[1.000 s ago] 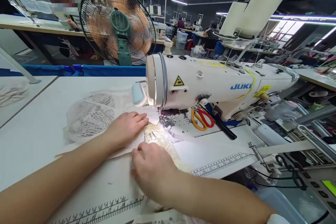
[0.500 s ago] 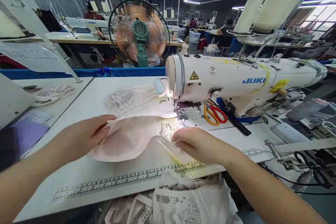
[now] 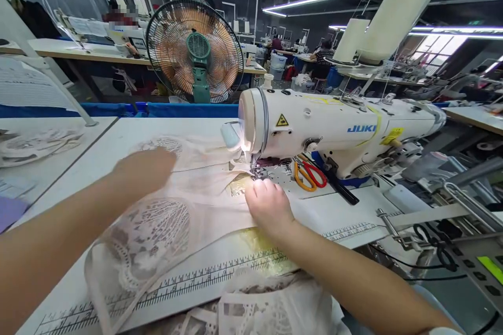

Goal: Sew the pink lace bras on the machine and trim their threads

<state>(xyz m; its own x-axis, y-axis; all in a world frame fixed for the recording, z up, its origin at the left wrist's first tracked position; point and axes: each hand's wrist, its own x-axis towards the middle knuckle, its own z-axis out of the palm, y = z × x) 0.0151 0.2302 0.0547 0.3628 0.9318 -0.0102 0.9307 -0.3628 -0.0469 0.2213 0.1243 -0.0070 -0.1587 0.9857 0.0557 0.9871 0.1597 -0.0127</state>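
Observation:
A pale pink bra with lace cups lies across the white table, its near cup lace side up and a strap trailing toward the front edge. Its edge runs under the needle area of a white JUKI sewing machine. My right hand is closed on the bra fabric just in front of the presser foot; its fingertips are partly hidden. Over the far part of the bra, my left hand is smeared by motion, its fingers not distinct.
Orange and red-handled scissors and a black bar lie right of the needle. A printed ruler runs along the front edge. More white lace pieces hang below it. A large fan stands behind the table.
The near cup has been turned over toward me, now showing its lace side. My left hand has moved away from me, off the cup's edge. My right hand has closed nearer the needle.

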